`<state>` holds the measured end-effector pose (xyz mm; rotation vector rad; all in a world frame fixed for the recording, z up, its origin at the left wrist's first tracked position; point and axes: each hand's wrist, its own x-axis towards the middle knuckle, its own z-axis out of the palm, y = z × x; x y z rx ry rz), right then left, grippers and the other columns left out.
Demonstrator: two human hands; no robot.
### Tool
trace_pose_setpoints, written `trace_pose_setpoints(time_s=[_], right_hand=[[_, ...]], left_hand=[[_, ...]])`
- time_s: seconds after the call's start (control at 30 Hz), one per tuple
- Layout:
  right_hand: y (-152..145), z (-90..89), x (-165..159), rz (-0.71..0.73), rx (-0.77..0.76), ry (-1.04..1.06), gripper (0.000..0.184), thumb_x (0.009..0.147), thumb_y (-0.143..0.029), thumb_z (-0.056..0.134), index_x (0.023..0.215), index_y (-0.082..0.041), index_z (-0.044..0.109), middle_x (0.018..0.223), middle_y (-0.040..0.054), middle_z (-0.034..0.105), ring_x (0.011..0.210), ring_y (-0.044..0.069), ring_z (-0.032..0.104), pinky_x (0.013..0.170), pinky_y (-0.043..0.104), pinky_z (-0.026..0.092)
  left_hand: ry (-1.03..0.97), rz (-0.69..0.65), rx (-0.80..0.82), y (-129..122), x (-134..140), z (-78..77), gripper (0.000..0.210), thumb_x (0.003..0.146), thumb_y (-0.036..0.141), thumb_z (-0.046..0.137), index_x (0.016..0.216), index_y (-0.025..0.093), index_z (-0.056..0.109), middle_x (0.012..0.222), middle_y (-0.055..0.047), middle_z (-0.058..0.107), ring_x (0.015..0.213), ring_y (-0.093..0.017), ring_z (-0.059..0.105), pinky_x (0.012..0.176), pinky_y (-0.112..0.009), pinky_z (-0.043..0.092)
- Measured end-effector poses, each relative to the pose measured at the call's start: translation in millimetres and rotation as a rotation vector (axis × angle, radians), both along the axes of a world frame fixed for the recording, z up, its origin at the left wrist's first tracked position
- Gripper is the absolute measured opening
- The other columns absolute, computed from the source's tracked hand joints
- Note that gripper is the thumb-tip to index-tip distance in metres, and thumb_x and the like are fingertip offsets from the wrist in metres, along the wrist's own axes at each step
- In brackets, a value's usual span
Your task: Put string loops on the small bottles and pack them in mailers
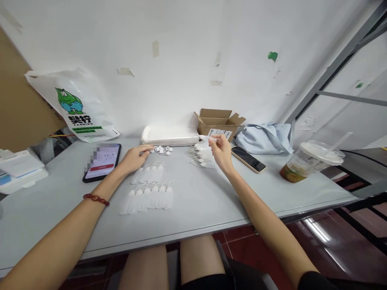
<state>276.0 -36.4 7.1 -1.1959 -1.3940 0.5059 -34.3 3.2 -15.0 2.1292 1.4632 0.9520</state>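
My left hand [134, 158] rests on the table with its fingers stretched out. Its fingertips reach the edge of a small pile of white caps [161, 150]; I cannot make out a cap between them. My right hand [221, 151] pinches a translucent white sleeve [205, 137] above a stack of similar sleeves [206, 156] with white cord loops. Nearer to me lie two rows of white sleeves with caps and cords, a back row [148, 174] and a front row [149, 199].
A stack of white trays [171, 135] and an opened cardboard box [216, 121] stand by the wall. One phone [102, 163] lies left, another phone [248, 158] right. A light blue cloth bag [263, 138], a drink cup [308, 159] and a printed plastic bag [77, 106] flank the work area.
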Motion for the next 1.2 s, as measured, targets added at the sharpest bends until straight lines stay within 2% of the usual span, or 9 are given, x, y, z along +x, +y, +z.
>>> trace_pose_setpoints(time_s=[0.1,0.33,0.53,0.67,0.8,0.9,1.0,1.1,1.2], right_hand=[[8,-5.5,7,-0.114,0.045,-0.117,0.023,0.083,-0.04,0.051,0.093,-0.019,0.054,0.068,-0.0015,0.055,0.066,0.014,0.05,0.067,0.027,0.04],[21,-12.4,18,-0.129,0.026,-0.357,0.025,0.081,-0.029,0.048,0.097,-0.019,0.064,0.077,0.0033,0.062,0.074,0.019,0.052,0.077,0.033,0.04],[29,-16.3,24,-0.127,-0.011,-0.43,0.027,0.081,-0.025,0.048,0.097,-0.018,0.069,0.087,0.0068,0.067,0.08,0.021,0.056,0.082,0.036,0.04],[25,-12.7,24,-0.176,-0.005,-0.48,0.027,0.08,-0.022,0.051,0.098,-0.017,0.071,0.093,0.0098,0.067,0.088,0.023,0.057,0.087,0.039,0.04],[9,-1.3,15,-0.207,0.113,-0.491,0.027,0.079,-0.021,0.054,0.1,-0.018,0.07,0.101,0.0108,0.064,0.095,0.023,0.055,0.089,0.04,0.04],[-9,10.1,-1,-0.037,0.096,-0.435,0.023,0.083,-0.022,0.051,0.097,-0.017,0.068,0.097,0.0092,0.066,0.091,0.02,0.058,0.076,0.033,0.044],[-29,19.3,-19,0.418,-0.135,-0.47,0.019,0.084,-0.025,0.052,0.092,-0.016,0.067,0.087,0.0054,0.068,0.075,0.014,0.059,0.068,0.027,0.044],[-49,22.8,-36,0.894,-0.288,-0.592,0.025,0.085,-0.026,0.055,0.106,-0.017,0.065,0.078,0.0021,0.069,0.072,0.013,0.059,0.067,0.024,0.043],[-65,20.5,-52,1.051,-0.302,-0.659,0.031,0.086,-0.028,0.055,0.115,-0.018,0.062,0.078,0.002,0.068,0.066,0.011,0.057,0.065,0.023,0.043]], left_hand=[[-0.059,-0.03,-0.042,3,-1,-5.3,0.038,0.074,0.042,0.052,0.096,0.018,0.072,0.118,-0.009,0.066,0.116,-0.027,0.055,0.1,-0.036,0.04],[-0.054,0.041,-0.13,2,-5,-3.4,0.043,0.069,0.043,0.059,0.1,0.016,0.071,0.109,-0.011,0.07,0.098,-0.028,0.063,0.09,-0.036,0.045],[0.038,0.112,-0.131,0,-4,-1.5,0.045,0.07,0.041,0.055,0.103,0.015,0.071,0.093,-0.009,0.073,0.088,-0.026,0.064,0.082,-0.034,0.047],[0.099,0.18,-0.118,0,-4,-1.7,0.046,0.069,0.041,0.054,0.102,0.015,0.072,0.082,-0.008,0.072,0.081,-0.025,0.064,0.076,-0.032,0.046],[0.145,0.223,-0.092,-1,-4,-1.5,0.043,0.068,0.045,0.055,0.096,0.018,0.073,0.079,-0.006,0.07,0.072,-0.024,0.063,0.07,-0.032,0.046],[0.121,0.244,-0.094,-3,-4,1.5,0.04,0.067,0.044,0.057,0.093,0.018,0.073,0.084,-0.007,0.071,0.077,-0.026,0.063,0.074,-0.034,0.046],[-0.028,0.237,-0.104,-7,-1,6.7,0.037,0.065,0.042,0.061,0.09,0.017,0.072,0.09,-0.008,0.072,0.086,-0.026,0.064,0.082,-0.035,0.047],[-0.236,0.19,-0.146,-14,6,12.5,0.033,0.063,0.039,0.066,0.086,0.017,0.07,0.093,-0.008,0.073,0.09,-0.025,0.065,0.085,-0.034,0.048],[-0.35,0.156,-0.164,-20,14,17.1,0.03,0.061,0.037,0.071,0.083,0.017,0.069,0.093,-0.008,0.073,0.091,-0.025,0.065,0.086,-0.036,0.048]])
